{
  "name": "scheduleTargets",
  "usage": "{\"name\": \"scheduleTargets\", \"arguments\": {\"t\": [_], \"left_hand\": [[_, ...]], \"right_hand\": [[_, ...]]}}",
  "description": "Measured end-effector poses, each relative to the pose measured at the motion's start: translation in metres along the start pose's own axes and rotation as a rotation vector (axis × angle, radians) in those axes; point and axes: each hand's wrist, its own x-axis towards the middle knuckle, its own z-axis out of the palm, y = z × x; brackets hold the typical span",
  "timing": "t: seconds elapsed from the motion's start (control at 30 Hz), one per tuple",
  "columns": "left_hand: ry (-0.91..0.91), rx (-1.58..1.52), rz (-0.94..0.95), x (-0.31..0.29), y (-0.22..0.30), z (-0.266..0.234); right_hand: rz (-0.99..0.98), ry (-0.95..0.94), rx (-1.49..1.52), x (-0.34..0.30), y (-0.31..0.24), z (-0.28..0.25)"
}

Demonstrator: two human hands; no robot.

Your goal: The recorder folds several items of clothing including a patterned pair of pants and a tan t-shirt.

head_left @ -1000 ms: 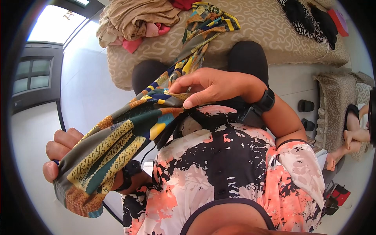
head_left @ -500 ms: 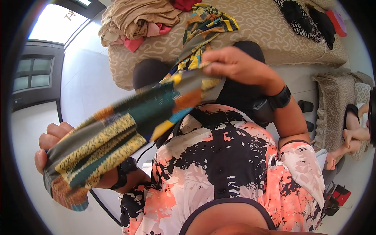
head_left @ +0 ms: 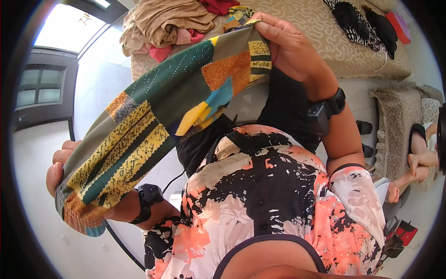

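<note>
A patchwork-print cloth (head_left: pixel 174 100) in green, yellow, rust and blue stretches slantwise between my two hands. At its lower left end, my left hand (head_left: pixel 59 169) is closed on the edge, its fingertips showing and the rest of the hand behind the fabric. At the upper right, my right hand (head_left: pixel 285 42) pinches the other end between thumb and fingers. A further bunched part of the cloth lies beyond my right hand, on the bed. Whether the cloth is a garment I cannot tell.
Ahead is a bed (head_left: pixel 297 28) with a patterned cover. On it lie a heap of tan clothes (head_left: pixel 165 23), black clothing (head_left: pixel 348 18) and a red-pink box (head_left: pixel 398 28). At the right, another person's bare legs (head_left: pixel 413 162) rest beside a patterned sofa (head_left: pixel 395 121). A dark door (head_left: pixel 46 88) stands at the left.
My right hand has moved away from me, lifting its end of the cloth toward the bed. The cloth is spread wider and hides more of the bed edge. My left hand has barely shifted.
</note>
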Motion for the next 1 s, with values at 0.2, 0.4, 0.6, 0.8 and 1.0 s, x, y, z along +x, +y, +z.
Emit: {"name": "scheduleTargets", "arguments": {"t": [0.2,0.4,0.6,0.8,1.0], "left_hand": [[0.059,-0.078,-0.069,-0.005,-0.003,-0.015],[0.153,0.108,-0.036,0.001,-0.002,-0.007],[0.152,-0.002,-0.01,0.008,0.01,-0.023],[0.186,-0.001,-0.016,0.011,0.009,-0.027],[0.227,0.028,-0.035,0.02,0.017,-0.041]], "right_hand": [[0.022,0.166,0.279,-0.025,-0.025,0.01],[0.085,-0.085,-0.13,-0.027,-0.026,-0.012],[0.373,-0.398,-0.307,-0.032,-0.005,0.016],[0.231,-0.582,-0.585,-0.032,0.011,0.022],[-0.032,-0.225,-0.553,-0.033,-0.032,0.031]]}}
